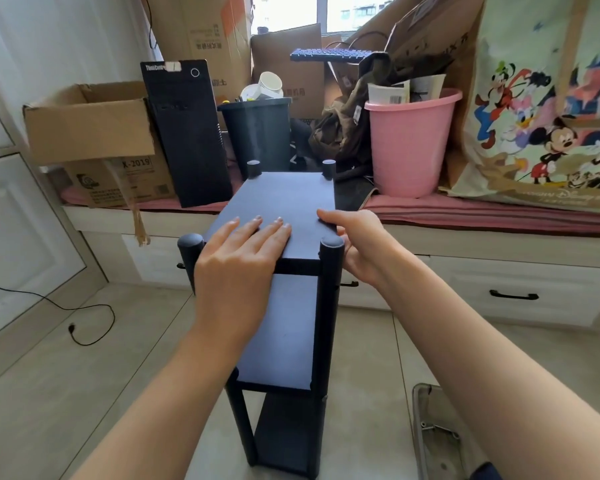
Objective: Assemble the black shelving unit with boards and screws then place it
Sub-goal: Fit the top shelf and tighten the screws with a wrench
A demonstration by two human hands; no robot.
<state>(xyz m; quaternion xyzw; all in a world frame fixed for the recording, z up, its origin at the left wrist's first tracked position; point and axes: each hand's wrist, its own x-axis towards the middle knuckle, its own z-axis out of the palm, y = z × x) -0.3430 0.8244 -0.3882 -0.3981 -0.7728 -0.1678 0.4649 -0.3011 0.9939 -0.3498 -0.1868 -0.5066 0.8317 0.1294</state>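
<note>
Fingers (257,225) of the left hand (238,261) lie straight and flat on the top board (284,199) of the black shelf unit (284,327), pressing near its close edge. Beside it, the right hand (357,247) grips the board's right edge, thumb on top and the other fingers curled underneath, just behind the near right post (329,299). Standing upright on the tiled floor (66,393), the unit shows two lower boards below. Behind it runs a cushioned bench (482,211) carrying a pink bucket (411,143), a black computer tower (187,133) and cardboard boxes (94,133).
</note>
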